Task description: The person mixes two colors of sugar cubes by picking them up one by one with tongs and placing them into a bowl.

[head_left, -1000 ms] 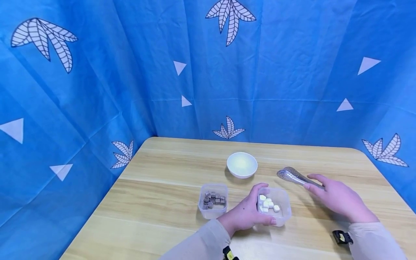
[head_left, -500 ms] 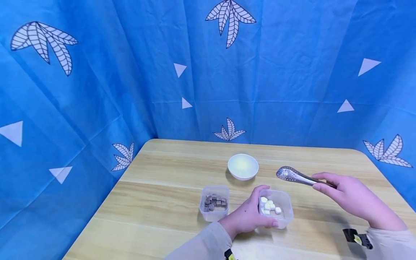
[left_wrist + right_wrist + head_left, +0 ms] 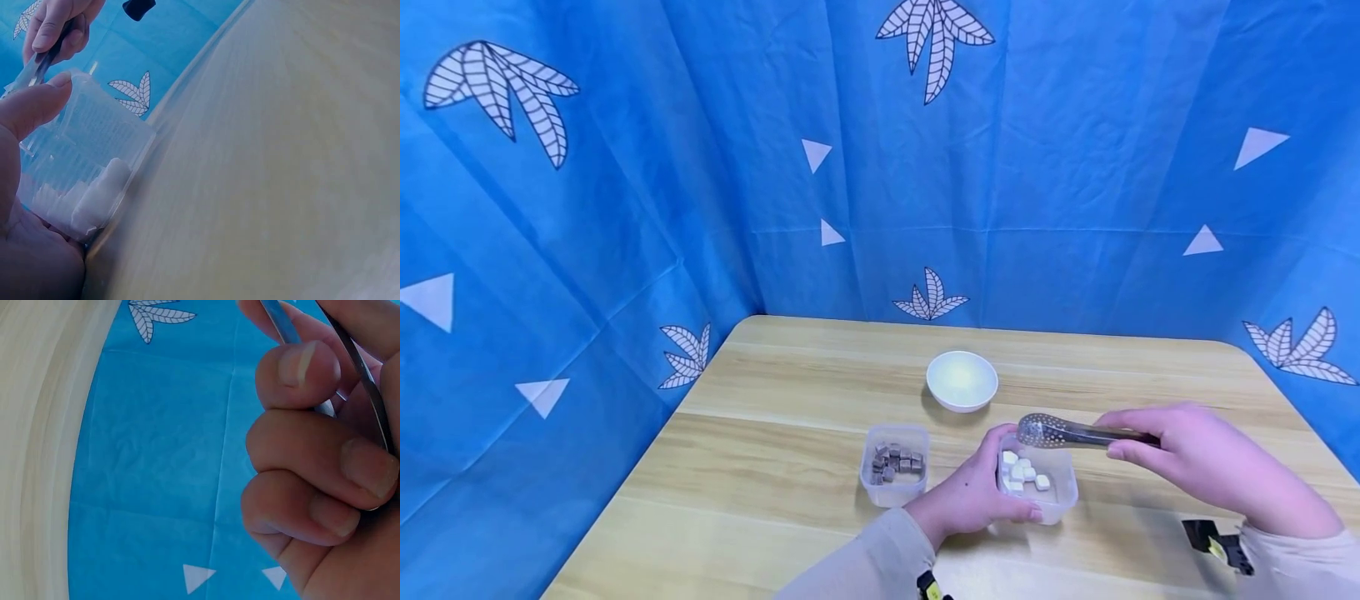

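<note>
My left hand grips a clear plastic container from its left side, thumb along the near wall. Several white cubes lie in that container, mostly toward its left. In my right hand is a pair of metal tongs, held by the handle end. Their perforated tips point left, over the far rim of the container. The right wrist view shows curled fingers around the two tong arms. Seen from the left wrist, the cubes show through the container's wall.
A second clear container with several brown cubes stands left of my left hand. Behind, a white bowl sits on the wooden table. A blue patterned curtain hangs along the table's back and left side.
The tongs have been lifted off the table, their arms have come closer together, and they have swung left over the container. My left hand stays on the container.
</note>
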The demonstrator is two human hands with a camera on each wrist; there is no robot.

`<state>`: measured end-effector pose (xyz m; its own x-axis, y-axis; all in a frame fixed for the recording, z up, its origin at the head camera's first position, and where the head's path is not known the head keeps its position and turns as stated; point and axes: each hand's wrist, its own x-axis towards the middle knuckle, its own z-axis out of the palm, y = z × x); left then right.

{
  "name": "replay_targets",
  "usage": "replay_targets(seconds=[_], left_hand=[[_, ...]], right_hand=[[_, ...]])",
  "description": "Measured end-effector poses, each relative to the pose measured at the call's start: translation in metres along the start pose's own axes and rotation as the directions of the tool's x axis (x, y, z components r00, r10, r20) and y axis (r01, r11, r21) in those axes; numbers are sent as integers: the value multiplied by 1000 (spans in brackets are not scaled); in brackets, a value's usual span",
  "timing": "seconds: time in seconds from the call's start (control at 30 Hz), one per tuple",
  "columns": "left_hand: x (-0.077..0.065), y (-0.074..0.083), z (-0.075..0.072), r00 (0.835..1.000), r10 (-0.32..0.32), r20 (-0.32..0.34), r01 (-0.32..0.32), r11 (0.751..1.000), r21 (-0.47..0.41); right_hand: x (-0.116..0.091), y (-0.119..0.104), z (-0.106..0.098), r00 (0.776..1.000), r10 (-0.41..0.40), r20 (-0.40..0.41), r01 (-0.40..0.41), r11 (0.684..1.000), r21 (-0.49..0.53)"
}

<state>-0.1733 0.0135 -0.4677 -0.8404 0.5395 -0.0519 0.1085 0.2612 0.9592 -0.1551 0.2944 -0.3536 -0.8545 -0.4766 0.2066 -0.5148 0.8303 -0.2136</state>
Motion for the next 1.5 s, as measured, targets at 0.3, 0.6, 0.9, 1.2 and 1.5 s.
replay_targets(seconds=[0.3, 0.6, 0.9, 1.2, 1.5], left_hand=[[-2, 2, -1, 1000, -19, 4, 19, 1000, -3], [1, -1, 0, 1000, -9, 10, 9, 1000, -10], [1, -1, 0, 1000, 17, 22, -17, 999, -29], [1, 2, -1, 1000, 8, 18, -7, 1000, -13], [0, 2, -1, 1000, 7, 23, -6, 1000, -26]], right_hand=[[3, -3, 10, 997, -68, 27, 68, 998, -1], [8, -2, 16, 994, -96, 54, 95, 995, 30], [9, -1, 20, 994, -86, 69, 83, 996, 41], [12, -2, 21, 993, -101, 59, 99, 994, 42], [12, 0, 24, 992, -119, 48, 118, 993, 27]])
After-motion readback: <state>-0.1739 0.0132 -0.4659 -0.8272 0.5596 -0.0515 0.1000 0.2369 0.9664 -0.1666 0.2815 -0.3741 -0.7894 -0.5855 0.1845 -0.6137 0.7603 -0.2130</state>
